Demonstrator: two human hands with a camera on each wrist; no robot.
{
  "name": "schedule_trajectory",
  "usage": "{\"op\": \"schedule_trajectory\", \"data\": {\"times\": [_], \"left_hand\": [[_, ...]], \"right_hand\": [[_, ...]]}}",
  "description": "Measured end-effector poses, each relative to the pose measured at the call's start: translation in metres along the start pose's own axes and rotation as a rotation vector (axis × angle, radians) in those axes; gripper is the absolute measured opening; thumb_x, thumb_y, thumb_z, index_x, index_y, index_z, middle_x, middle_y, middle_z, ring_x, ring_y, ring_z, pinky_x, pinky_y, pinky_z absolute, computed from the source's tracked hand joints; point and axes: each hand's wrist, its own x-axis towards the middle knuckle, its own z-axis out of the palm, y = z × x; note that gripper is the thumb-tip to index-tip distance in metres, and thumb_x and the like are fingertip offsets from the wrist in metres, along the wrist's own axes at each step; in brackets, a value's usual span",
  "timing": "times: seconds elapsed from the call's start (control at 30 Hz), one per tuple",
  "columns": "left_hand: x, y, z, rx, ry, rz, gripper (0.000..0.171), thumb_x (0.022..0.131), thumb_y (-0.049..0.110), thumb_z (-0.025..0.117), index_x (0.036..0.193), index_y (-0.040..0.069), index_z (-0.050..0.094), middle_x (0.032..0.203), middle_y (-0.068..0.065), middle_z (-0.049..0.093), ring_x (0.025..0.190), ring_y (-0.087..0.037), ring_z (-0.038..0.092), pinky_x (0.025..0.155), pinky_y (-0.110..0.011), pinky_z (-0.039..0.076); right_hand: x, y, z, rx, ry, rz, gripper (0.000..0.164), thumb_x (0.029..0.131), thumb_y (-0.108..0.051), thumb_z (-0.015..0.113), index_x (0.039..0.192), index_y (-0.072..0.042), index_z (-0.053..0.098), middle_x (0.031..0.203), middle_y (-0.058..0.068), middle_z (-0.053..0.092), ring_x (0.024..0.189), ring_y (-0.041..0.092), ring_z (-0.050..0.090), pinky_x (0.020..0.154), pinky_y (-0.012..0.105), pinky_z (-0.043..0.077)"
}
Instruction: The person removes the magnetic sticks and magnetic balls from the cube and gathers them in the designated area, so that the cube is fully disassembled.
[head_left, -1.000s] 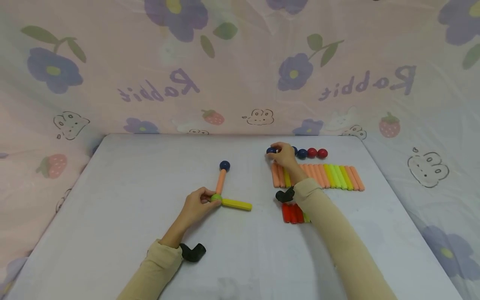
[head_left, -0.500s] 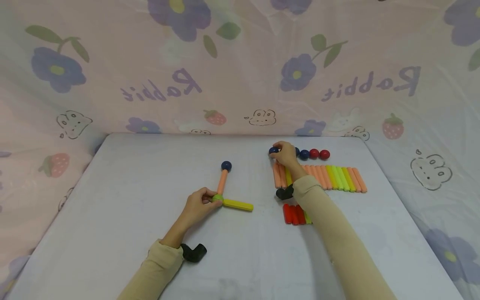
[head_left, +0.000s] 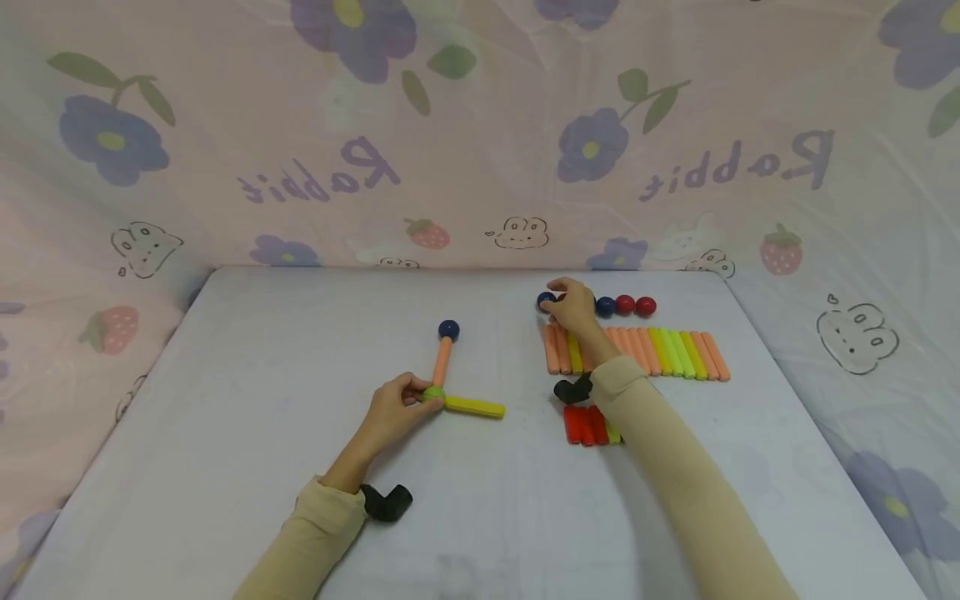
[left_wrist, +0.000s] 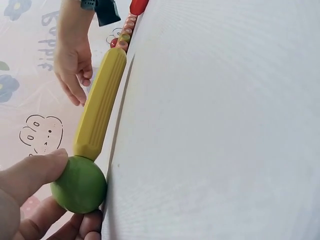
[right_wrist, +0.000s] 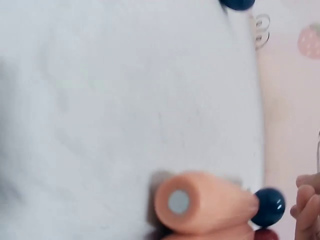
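In the head view my left hand [head_left: 395, 410] pinches a green ball [head_left: 433, 395] between thumb and fingers; the left wrist view shows the same green ball [left_wrist: 79, 185]. A yellow rod [head_left: 475, 407] joins it and points right. An orange rod [head_left: 442, 362] runs from it to a dark blue ball [head_left: 448, 330] farther back. My right hand [head_left: 574, 312] hovers at the row of balls, its fingers spread around a dark blue ball [head_left: 545, 301]. The right wrist view shows this blue ball [right_wrist: 268, 207] apart from the fingertips [right_wrist: 305, 195], beside an orange rod's end.
Right of the blue balls lie red balls [head_left: 646, 307], and others hide behind my right hand. A row of orange, yellow and green rods [head_left: 637, 350] lies in front. Nearer are short red rods [head_left: 587, 426] and a green one, partly under my right sleeve.
My right hand's fingers have lifted and spread away from the dark blue ball at the row's left end. The left hand and its joined rods stay in place.
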Motion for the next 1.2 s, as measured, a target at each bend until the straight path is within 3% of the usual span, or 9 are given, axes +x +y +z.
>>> {"op": "schedule_trajectory", "data": {"times": [0.17, 0.3, 0.4, 0.53, 0.73, 1.0, 1.2], "left_hand": [[0.000, 0.000, -0.001, 0.018, 0.003, -0.008, 0.028, 0.082, 0.017, 0.076, 0.103, 0.002, 0.066, 0.104, -0.015, 0.069, 0.094, -0.020, 0.063, 0.078, -0.013, 0.050], [0.001, 0.000, -0.002, 0.015, 0.000, -0.012, 0.028, 0.081, 0.017, 0.078, 0.101, 0.002, 0.067, 0.103, -0.015, 0.070, 0.093, -0.018, 0.062, 0.075, -0.010, 0.048], [0.001, 0.000, -0.002, 0.016, -0.007, -0.018, 0.028, 0.080, 0.019, 0.079, 0.099, 0.003, 0.067, 0.102, -0.015, 0.071, 0.088, -0.013, 0.060, 0.073, -0.011, 0.046], [0.001, 0.000, -0.002, 0.021, -0.005, -0.025, 0.027, 0.079, 0.021, 0.080, 0.096, 0.004, 0.068, 0.100, -0.014, 0.072, 0.082, -0.007, 0.056, 0.070, -0.011, 0.045], [0.001, 0.000, -0.005, -0.005, -0.007, -0.023, 0.029, 0.078, 0.022, 0.081, 0.095, 0.002, 0.068, 0.097, -0.016, 0.073, 0.078, -0.005, 0.059, 0.068, -0.012, 0.047], [0.003, -0.003, -0.006, -0.019, -0.030, -0.018, 0.030, 0.078, 0.020, 0.080, 0.095, 0.000, 0.067, 0.096, -0.017, 0.073, 0.078, -0.004, 0.064, 0.068, -0.010, 0.050], [0.003, -0.002, -0.007, -0.029, -0.040, -0.020, 0.031, 0.079, 0.020, 0.080, 0.096, -0.001, 0.066, 0.097, -0.017, 0.073, 0.081, -0.008, 0.067, 0.069, -0.010, 0.050]], "right_hand": [[-0.034, -0.012, 0.004, -0.026, 0.000, -0.127, 0.035, 0.088, -0.010, 0.068, 0.121, 0.000, 0.061, 0.121, 0.021, 0.064, 0.062, 0.009, 0.058, 0.054, 0.012, 0.045], [-0.065, -0.017, 0.018, 0.000, -0.077, -0.245, 0.030, 0.085, -0.008, 0.070, 0.112, 0.004, 0.065, 0.102, 0.022, 0.070, 0.063, 0.013, 0.062, 0.053, 0.014, 0.047], [-0.086, -0.018, 0.032, 0.005, -0.135, -0.352, 0.024, 0.085, -0.007, 0.071, 0.105, 0.004, 0.067, 0.092, 0.020, 0.071, 0.071, 0.017, 0.063, 0.060, 0.015, 0.050], [-0.108, -0.021, 0.051, 0.017, -0.242, -0.441, 0.022, 0.084, -0.008, 0.071, 0.103, 0.004, 0.067, 0.092, 0.017, 0.072, 0.082, 0.023, 0.066, 0.073, 0.023, 0.058], [-0.124, -0.029, 0.075, 0.036, -0.360, -0.430, 0.025, 0.085, -0.009, 0.071, 0.106, 0.002, 0.067, 0.102, 0.016, 0.072, 0.094, 0.026, 0.066, 0.086, 0.032, 0.059], [-0.131, -0.038, 0.094, -0.019, -0.392, -0.472, 0.025, 0.083, -0.005, 0.072, 0.106, 0.000, 0.069, 0.104, 0.015, 0.072, 0.093, 0.022, 0.064, 0.083, 0.023, 0.054], [-0.134, -0.044, 0.098, -0.059, -0.380, -0.467, 0.022, 0.084, 0.005, 0.065, 0.105, 0.001, 0.069, 0.107, 0.016, 0.071, 0.098, 0.025, 0.065, 0.088, 0.035, 0.056]]}}
